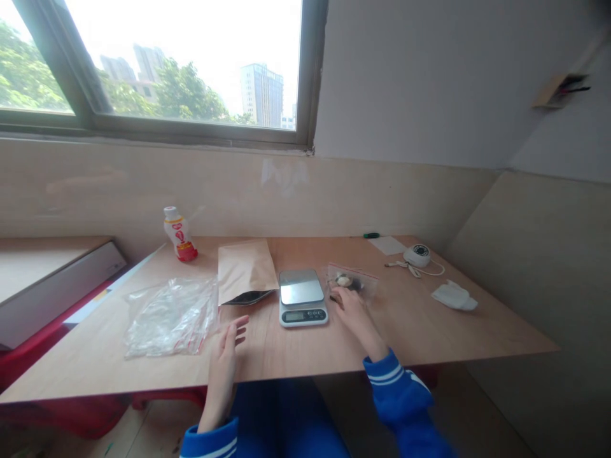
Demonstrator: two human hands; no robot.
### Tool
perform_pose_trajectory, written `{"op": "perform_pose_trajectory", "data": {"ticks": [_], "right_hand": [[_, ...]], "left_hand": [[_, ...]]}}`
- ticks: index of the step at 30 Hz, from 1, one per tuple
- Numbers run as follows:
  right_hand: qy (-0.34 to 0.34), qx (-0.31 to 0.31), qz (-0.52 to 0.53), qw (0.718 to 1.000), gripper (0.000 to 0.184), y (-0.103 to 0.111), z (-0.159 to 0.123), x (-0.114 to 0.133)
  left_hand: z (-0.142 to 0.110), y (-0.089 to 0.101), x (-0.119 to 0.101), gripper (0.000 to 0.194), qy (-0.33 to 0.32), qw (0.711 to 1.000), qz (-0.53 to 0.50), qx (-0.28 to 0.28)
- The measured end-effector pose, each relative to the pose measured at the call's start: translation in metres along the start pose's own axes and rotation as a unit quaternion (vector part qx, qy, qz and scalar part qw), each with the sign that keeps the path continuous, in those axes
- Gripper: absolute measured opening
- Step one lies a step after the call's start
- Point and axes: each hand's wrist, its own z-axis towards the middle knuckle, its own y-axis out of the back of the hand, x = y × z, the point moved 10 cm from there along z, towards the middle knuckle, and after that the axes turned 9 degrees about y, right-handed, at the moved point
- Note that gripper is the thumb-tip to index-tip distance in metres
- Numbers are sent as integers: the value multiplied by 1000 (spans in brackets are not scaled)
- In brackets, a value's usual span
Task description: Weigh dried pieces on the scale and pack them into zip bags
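Observation:
My right hand (pixel 352 313) rests on the wooden table (pixel 429 337) with its fingers on the near edge of a small clear zip bag (pixel 356 280) that holds a few small items. My left hand (pixel 228 356) hovers over the table's front edge, fingers stretched out and apart, holding nothing. Between the hands sits a small digital kitchen scale (pixel 302 298) with a bare steel plate. A brown paper pouch (pixel 245 270) lies left of the scale, its mouth facing me. A heap of clear zip bags (pixel 169 315) lies further left.
A small drink bottle with a red label (pixel 179 235) stands at the back left. At the back right lie a white round device with a cord (pixel 417 256), a paper sheet (pixel 387 245), a green pen (pixel 371 235) and a white crumpled cloth (pixel 453 296). Window and wall lie behind.

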Motion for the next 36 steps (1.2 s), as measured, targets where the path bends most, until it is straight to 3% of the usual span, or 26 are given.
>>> {"op": "perform_pose_trajectory", "data": {"ticks": [4,7,10,13,17,21,25,30,36], "right_hand": [[22,-37,95,995,34,13,26,29],[24,-16,136,990,36,-6,46,40],[33,11,126,991,35,-26,50,40],[41,-29,91,995,36,-23,35,24],[-31,-80,-22,996,42,-7,2,-22],[-19,0,-62,998,51,-17,-7,-45],[28,56,-13,998,52,-26,4,-50],[40,50,78,995,44,-21,15,-58],[78,18,91,993,41,-13,17,-59]], "left_hand": [[13,-33,-2,43,-29,995,64,64],[23,-49,-8,36,-93,984,138,54],[37,-53,-6,37,-139,963,230,17],[47,-55,-3,42,-188,925,331,-6],[58,-62,-1,45,-213,871,442,-12],[65,-69,-7,43,-207,856,473,-5],[73,-75,-11,40,-191,838,511,13],[81,-77,-14,30,-178,826,534,18],[89,-75,-16,31,-176,827,533,-5]]}}
